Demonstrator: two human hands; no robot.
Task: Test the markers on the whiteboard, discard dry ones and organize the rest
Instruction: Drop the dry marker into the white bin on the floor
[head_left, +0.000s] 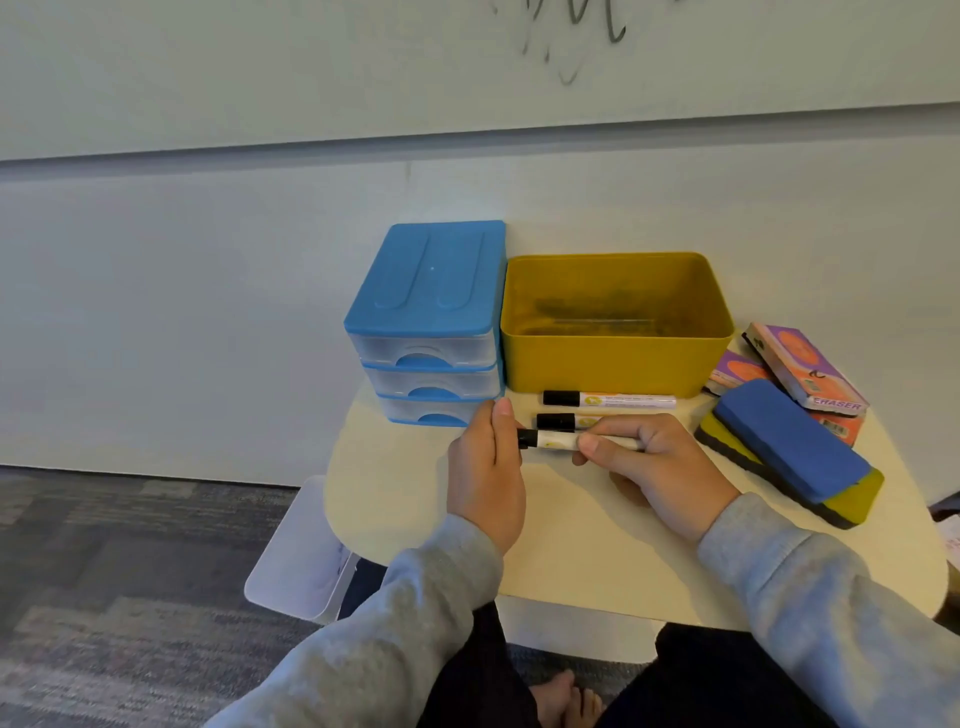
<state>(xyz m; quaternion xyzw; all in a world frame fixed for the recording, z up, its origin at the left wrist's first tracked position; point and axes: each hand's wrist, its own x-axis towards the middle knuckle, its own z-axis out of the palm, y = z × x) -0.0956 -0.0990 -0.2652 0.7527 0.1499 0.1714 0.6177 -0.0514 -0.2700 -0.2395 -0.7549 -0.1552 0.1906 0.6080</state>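
I hold a white marker with a black cap (558, 440) level above the small cream table (571, 545). My right hand (654, 467) grips its barrel between thumb and fingers. My left hand (488, 462) has its fingers curled at the cap end; the thumb lies along the cap. Two more black-capped markers lie on the table behind it, one (610, 399) against the yellow bin and one (558, 420) partly hidden by my right fingers. The whiteboard (363, 67) on the wall above carries dark scribbles (582, 36).
A blue-topped three-drawer organizer (428, 322) stands at the table's back left, all drawers closed. Beside it is an open yellow bin (615, 327). Several erasers are stacked at the right, a blue one (789, 447) on top. A white bin (306, 551) sits on the floor at left.
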